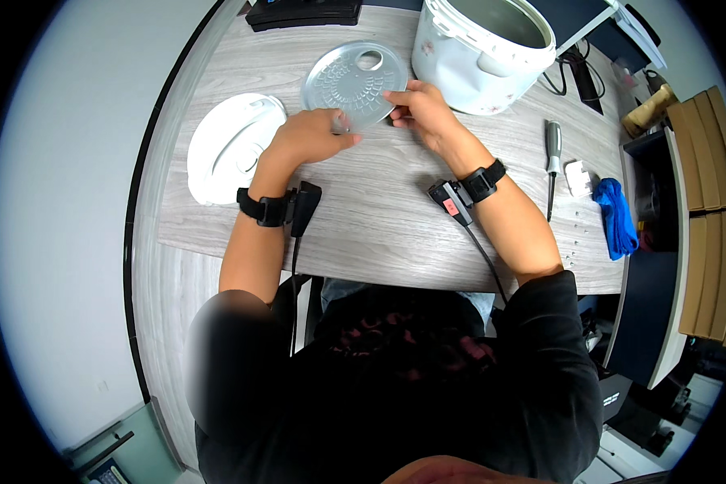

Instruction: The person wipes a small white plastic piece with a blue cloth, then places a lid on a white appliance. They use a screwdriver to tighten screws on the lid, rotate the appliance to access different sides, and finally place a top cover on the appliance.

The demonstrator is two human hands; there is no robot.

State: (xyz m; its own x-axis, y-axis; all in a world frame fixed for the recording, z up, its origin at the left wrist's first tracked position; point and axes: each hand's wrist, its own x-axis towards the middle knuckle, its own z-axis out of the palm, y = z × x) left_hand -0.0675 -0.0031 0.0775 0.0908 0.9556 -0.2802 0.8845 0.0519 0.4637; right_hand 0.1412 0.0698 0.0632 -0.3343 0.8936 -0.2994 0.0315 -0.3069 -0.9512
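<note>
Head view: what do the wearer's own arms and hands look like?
The left hand and right hand are ungloved. Black sleeves end near the elbows. Each wrist wears a black strap with a dark, boxy device and dark cable; the right device bears a reddish label.

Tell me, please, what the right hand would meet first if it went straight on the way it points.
The right hand would likely first meet the round silvery disc, whose right edge it appears to pinch, though depth is unclear.
</note>
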